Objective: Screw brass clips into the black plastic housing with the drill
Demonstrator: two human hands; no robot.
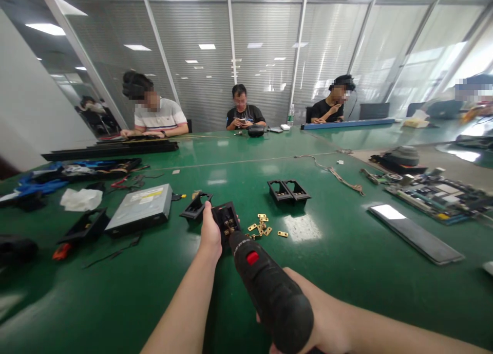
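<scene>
My left hand (211,235) is closed on the side of a black plastic housing (228,212) with brass-coloured metal parts inside. A black cordless drill (269,287) with a red switch on top is gripped in my right hand (321,310); the drill body hides most of those fingers. Its front end points into the housing, though the exact contact of the bit cannot be made out. Just right of the housing lie several small brass plates (262,225) with holes. Another black housing (196,208) is left of my left hand, and a joined pair of black housings (288,192) sits farther back.
A silver disc drive (140,207) and another black housing (87,225) lie to the left. On the right are a grey flat panel (416,233), a circuit board (442,192) and a cord (346,179). Several people sit across the green table (246,161).
</scene>
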